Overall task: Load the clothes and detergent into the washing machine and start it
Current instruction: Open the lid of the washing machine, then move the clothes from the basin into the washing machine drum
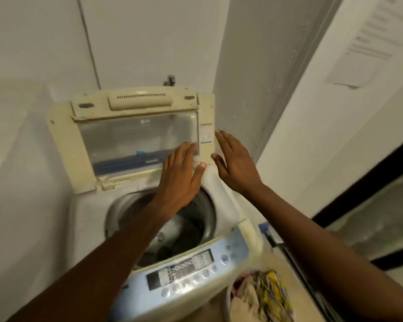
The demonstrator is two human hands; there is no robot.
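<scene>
Cream plastic, yellowed with age, frames the lid [135, 140] of the washing machine [149, 228], which stands folded upright at 12 o'clock. From the head view, the drum [196, 219] below already holds some dark clothes, while more clothes [263, 296] wait in a basket at 5 o'clock. The left hand [179, 180] is spread flat, fingers apart, thumb touching the machine's right rim. The right hand [235, 166] is likewise splayed and empty, just beside the lid's right edge; contact is unclear. To load well, leave the lid resting back, then lift garments loosely into the drum without packing. No detergent is visible.
</scene>
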